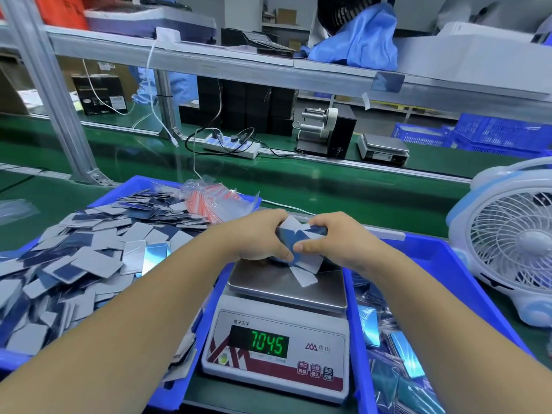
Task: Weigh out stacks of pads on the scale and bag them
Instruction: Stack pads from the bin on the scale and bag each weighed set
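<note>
Head view, left to right. The left bin (98,204), blue, holds a loose heap of pads (89,258): thin rectangular cards, grey on one face, blue or mirror-bright on the other. A bundle of clear zip bags (215,201) lies at its far edge.

At centre, the left hand (260,237) and right hand (340,240) hold a fanned stack of pads (301,246) over the scale (280,330) platform; fingers of both hands are curled and clamped on the stack's opposite ends. Lower cards touch or nearly touch the platform. The display reads 704.5.

The right bin (448,264) holds bagged pads (397,348).

Handling judgement: each pad appears light, thin and fairly stiff, with glossy faces likely to slide. Square the stack first, then grip across the short edges, squeezing the faces together.
</note>
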A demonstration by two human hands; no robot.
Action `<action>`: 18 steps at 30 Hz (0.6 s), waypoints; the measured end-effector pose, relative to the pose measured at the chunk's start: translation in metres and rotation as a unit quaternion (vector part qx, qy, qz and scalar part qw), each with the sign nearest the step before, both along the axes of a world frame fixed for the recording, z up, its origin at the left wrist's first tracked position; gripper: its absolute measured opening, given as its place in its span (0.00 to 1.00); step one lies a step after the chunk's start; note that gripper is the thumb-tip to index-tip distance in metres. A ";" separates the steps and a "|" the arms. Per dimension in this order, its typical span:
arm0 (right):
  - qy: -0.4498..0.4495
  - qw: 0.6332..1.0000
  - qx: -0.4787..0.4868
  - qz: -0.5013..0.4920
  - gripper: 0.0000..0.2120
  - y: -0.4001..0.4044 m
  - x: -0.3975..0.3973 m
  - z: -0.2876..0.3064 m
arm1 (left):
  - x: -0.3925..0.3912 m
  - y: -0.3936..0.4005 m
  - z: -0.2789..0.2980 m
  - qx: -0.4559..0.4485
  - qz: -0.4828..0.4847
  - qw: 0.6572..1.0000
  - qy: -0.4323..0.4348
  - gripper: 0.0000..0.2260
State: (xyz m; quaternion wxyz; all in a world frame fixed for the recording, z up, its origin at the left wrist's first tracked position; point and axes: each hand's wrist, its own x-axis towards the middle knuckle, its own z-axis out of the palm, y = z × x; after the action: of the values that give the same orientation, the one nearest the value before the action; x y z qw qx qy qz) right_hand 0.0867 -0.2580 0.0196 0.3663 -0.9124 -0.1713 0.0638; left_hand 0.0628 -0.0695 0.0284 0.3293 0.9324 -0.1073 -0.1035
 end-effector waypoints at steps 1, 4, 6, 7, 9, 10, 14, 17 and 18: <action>-0.032 0.999 0.005 0.004 0.14 0.000 -0.001 0.000 | -0.002 0.002 -0.002 -0.024 0.004 1.000 -0.014 0.13; -0.117 0.991 0.067 0.003 0.12 0.001 -0.004 -0.002 | -0.010 0.004 -0.004 -0.096 0.006 0.992 -0.076 0.12; -0.146 0.986 0.083 0.004 0.09 0.001 -0.008 -0.006 | -0.013 0.004 -0.007 -0.100 -0.003 0.989 -0.105 0.10; -0.150 0.986 0.068 0.011 0.08 0.001 -0.011 -0.010 | -0.015 0.003 -0.011 -0.080 -0.012 0.990 -0.112 0.09; -0.148 0.989 0.002 0.025 0.09 0.001 -0.016 -0.020 | -0.016 0.001 -0.020 -0.022 -0.026 0.993 -0.113 0.09; -0.148 0.988 -0.026 0.029 0.10 0.001 -0.016 -0.025 | -0.016 0.000 -0.024 -0.002 -0.027 0.993 -0.112 0.10; -0.153 0.986 -0.054 0.032 0.09 0.007 -0.015 -0.029 | -0.012 -0.004 -0.029 0.003 -0.009 0.992 -0.123 0.09; -0.173 0.984 -0.021 0.036 0.06 0.006 -0.014 -0.026 | -0.012 -0.001 -0.027 -0.044 0.007 0.992 -0.121 0.12; -0.173 0.984 -0.022 0.039 0.07 0.006 -0.014 -0.026 | -0.012 0.001 -0.027 -0.043 0.001 0.992 -0.118 0.14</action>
State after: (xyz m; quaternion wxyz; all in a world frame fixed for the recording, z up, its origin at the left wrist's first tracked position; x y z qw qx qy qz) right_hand 0.0729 -0.2524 -0.0060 0.3079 -0.9102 -0.2662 -0.0765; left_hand 0.0506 -0.0689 0.0019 0.3542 0.9232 -0.1490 0.0127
